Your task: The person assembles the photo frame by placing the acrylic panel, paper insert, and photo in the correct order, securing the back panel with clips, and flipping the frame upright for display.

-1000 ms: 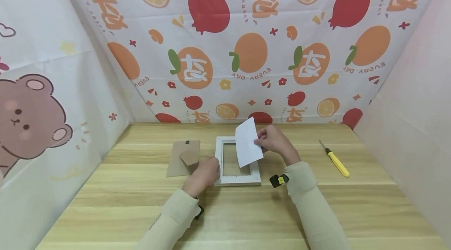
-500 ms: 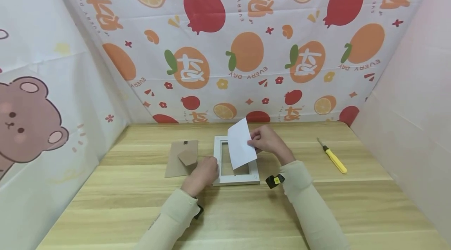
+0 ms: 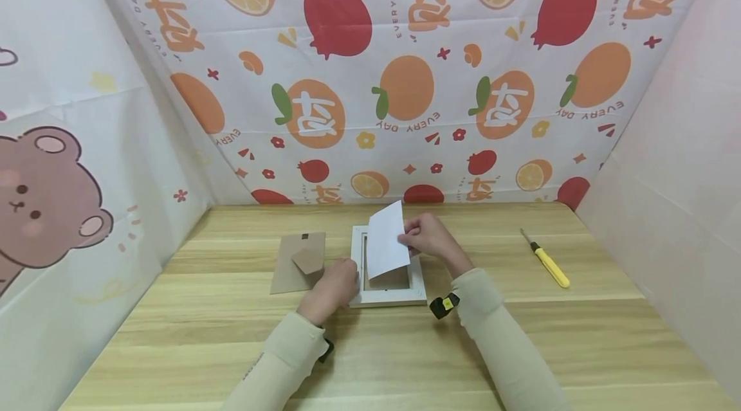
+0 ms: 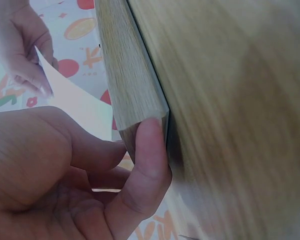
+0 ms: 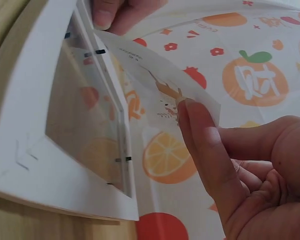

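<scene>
A white picture frame (image 3: 389,298) lies face down on the wooden table, its opening showing a clear pane in the right wrist view. My left hand (image 3: 331,287) grips the frame's left edge, with fingers around its wood-grained side (image 4: 130,75) in the left wrist view. Between the thumb and fingers of my right hand (image 3: 433,238) is a sheet of paper (image 3: 386,245), pinched at its right edge. It is tilted above the frame, plain white on top. A printed picture (image 5: 155,85) shows on its other face in the right wrist view.
Left of the frame lies a brown backing board (image 3: 289,277) with its stand flap (image 3: 309,260). A yellow-handled screwdriver (image 3: 551,267) rests at the right on the table (image 3: 370,359). A fruit-printed cloth (image 3: 440,109) hangs behind.
My right hand has moved left and a little down with the paper, bringing it over the frame's opening. My left hand stays at the frame's edge.
</scene>
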Available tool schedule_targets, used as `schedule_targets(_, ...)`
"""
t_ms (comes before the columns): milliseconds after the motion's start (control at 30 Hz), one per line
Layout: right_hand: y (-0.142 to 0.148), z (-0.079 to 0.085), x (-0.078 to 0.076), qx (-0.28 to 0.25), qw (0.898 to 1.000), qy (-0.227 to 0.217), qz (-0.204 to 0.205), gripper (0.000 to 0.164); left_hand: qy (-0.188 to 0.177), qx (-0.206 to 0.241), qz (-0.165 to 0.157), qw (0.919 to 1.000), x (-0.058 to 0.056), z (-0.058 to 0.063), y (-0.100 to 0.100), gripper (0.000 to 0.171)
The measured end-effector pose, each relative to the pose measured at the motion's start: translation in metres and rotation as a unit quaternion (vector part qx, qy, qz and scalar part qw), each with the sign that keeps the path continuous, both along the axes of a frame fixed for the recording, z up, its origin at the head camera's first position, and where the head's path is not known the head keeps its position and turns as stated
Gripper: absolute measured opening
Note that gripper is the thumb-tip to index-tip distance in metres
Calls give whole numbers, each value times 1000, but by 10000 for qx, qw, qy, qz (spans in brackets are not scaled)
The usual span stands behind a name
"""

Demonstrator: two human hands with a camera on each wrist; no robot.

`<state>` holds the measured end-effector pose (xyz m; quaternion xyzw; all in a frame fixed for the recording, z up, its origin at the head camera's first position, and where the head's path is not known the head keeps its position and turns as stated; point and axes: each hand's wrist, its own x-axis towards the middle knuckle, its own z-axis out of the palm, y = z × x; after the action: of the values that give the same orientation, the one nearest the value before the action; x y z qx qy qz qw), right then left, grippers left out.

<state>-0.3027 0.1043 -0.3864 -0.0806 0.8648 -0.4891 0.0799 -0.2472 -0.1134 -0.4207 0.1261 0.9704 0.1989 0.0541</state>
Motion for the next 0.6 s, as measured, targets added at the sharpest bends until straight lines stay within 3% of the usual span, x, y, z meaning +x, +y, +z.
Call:
schedule_targets(233, -3, -6, 0, 29, 9999, -95, 98, 13, 120, -102, -16, 9999, 0, -1, 0, 13)
schedule_targets(600, -5, -8, 1, 531, 9984, -212, 35, 13, 116, -124, -20, 9999, -1, -2, 0, 14)
